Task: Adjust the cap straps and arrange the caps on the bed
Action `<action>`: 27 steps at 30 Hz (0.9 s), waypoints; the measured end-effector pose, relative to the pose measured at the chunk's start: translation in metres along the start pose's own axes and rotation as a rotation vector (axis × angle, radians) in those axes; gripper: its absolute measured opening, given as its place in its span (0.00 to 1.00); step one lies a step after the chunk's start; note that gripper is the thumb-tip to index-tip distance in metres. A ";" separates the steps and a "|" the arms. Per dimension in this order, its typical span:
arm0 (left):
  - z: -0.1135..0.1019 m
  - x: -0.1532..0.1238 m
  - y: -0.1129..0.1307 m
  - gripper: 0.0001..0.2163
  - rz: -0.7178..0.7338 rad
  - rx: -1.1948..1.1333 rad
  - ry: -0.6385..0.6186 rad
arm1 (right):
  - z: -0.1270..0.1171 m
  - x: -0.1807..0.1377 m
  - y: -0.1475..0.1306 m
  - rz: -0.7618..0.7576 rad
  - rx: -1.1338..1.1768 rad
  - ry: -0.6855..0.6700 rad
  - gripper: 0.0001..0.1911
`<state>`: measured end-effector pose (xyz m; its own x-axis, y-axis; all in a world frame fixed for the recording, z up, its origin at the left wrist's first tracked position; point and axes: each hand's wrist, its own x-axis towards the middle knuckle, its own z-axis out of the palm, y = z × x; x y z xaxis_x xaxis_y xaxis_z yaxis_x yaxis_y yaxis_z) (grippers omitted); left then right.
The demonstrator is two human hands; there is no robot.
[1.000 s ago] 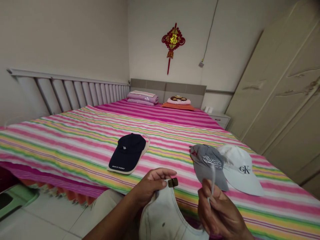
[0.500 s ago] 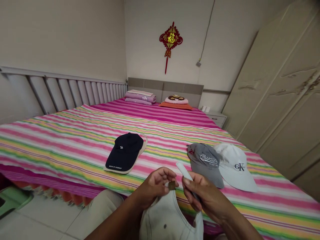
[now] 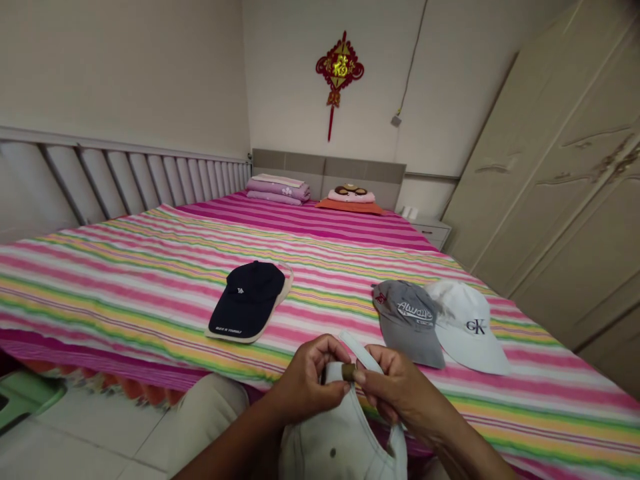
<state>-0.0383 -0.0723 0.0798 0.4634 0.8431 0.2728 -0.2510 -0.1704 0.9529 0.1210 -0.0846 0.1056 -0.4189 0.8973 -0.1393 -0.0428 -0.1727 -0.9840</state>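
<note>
A pale cap [image 3: 330, 443] is held low in front of me with its back opening facing up. My left hand [image 3: 315, 377] pinches the strap end that carries a brass-coloured buckle [image 3: 349, 372]. My right hand [image 3: 393, 383] grips the cap's loose strap [image 3: 361, 350], whose free end sticks up to the left over the buckle. The right thumb rests at the buckle's edge. Whether the strap passes through the buckle, I cannot tell. Beyond my hands lie a navy cap [image 3: 250, 300] on the left and a grey cap [image 3: 407, 323] overlapping a white cap [image 3: 470, 330] on the right.
The caps lie on a striped bedspread [image 3: 165, 280]. Folded purple bedding [image 3: 279, 191] and an orange pillow [image 3: 347, 205] sit by the headboard [image 3: 360, 175]. A wardrobe [image 3: 560, 187] stands at right, a railing [image 3: 145, 177] at left. A green stool [image 3: 30, 397] is on the floor.
My right hand has moved left with the strap, bringing it against the buckle. The buckle, earlier held upright beside my left fingers, now sits between both hands. The view has shifted slightly.
</note>
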 end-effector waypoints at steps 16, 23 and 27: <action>0.008 -0.008 -0.007 0.10 0.020 -0.026 0.261 | 0.011 -0.001 0.005 -0.010 0.291 0.022 0.16; 0.001 -0.005 -0.004 0.08 -0.191 -0.655 0.186 | 0.007 -0.013 -0.001 -0.015 0.294 0.035 0.15; 0.000 -0.004 -0.006 0.09 -0.188 -0.710 0.164 | 0.009 -0.014 -0.002 0.004 0.311 -0.008 0.15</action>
<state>-0.0383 -0.0748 0.0734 0.4341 0.9000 0.0384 -0.6936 0.3067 0.6518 0.1187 -0.1006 0.1107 -0.4272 0.8931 -0.1413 -0.3160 -0.2939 -0.9021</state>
